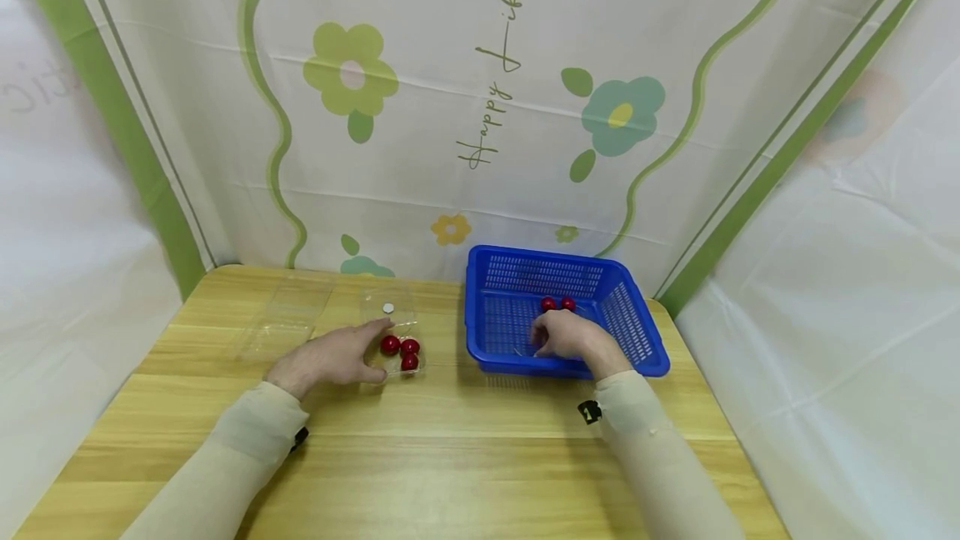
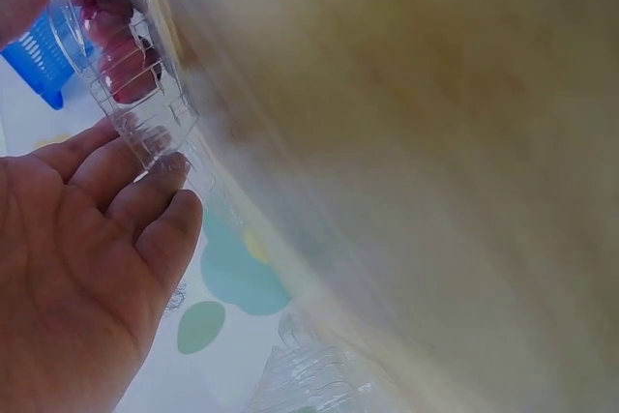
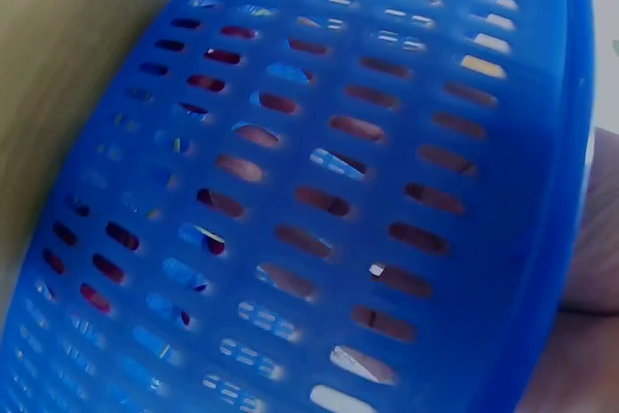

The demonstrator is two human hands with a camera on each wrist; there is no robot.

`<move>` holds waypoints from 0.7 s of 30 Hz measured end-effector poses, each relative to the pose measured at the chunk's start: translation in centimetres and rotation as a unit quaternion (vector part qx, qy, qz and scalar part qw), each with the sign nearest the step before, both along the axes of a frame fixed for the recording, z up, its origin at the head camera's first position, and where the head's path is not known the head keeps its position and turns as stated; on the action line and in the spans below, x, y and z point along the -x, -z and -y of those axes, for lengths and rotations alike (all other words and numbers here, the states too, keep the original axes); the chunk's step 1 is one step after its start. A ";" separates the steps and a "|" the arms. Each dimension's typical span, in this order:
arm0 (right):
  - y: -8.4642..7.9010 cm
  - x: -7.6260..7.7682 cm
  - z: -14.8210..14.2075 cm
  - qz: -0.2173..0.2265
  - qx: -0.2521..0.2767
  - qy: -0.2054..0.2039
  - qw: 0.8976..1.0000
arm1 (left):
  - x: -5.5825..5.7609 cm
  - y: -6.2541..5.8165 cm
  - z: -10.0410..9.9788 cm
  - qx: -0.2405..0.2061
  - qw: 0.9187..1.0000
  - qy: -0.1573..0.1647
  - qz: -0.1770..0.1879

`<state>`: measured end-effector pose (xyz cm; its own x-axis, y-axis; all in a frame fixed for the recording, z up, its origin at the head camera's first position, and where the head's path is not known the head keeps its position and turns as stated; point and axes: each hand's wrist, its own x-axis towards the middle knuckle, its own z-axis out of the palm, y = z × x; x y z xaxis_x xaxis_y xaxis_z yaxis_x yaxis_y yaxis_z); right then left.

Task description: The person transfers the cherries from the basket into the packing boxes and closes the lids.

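In the head view, my left hand [image 1: 333, 359] spans the left side of an opened clear plastic box [image 1: 418, 367]. Its thumb touches the near edge and its fingers the far edge, by the raised lid [image 1: 372, 298]. Three shiny, dark red round fruits [image 1: 409, 347] lie in the box; the left wrist view shows red fruits [image 2: 129, 70] through its ribbed wall. My right hand [image 1: 567, 333] reaches down into a blue basket [image 1: 495, 362], fingers bent downward. Two more red fruits [image 1: 548, 304] are just beyond it. The basket wall [image 3: 309, 166] hides whether its fingertips hold anything.
Another clear plastic container [image 1: 288, 315] lies at the back left of the wooden table [image 1: 420, 473]. A small white sticker [image 1: 387, 307] is on the box lid. A printed curtain [image 1: 420, 123] hangs right behind the table, with more sheeting at both sides.
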<state>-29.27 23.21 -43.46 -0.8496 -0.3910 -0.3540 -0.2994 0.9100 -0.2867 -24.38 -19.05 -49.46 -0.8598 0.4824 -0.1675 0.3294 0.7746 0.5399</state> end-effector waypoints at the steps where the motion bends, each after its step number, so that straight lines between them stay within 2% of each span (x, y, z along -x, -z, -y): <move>1: 0.0 0.1 -0.1 0.005 -0.001 -0.001 1.000 | 0.0 0.0 0.0 0.000 1.000 0.000 0.000; 9: 0.5 0.4 -0.3 0.029 -0.013 0.003 0.999 | 0.1 0.0 0.0 0.004 1.000 0.002 -0.004; 21: 1.2 0.6 0.1 0.019 0.000 -0.010 1.000 | 0.1 -0.2 -0.1 0.009 1.000 -0.002 0.004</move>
<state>-29.89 23.14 -44.64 -0.8281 -0.4070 -0.3855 -0.3057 0.9043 -0.2981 -24.51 -18.93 -49.28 -0.8599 0.4765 -0.1832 0.3225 0.7851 0.5288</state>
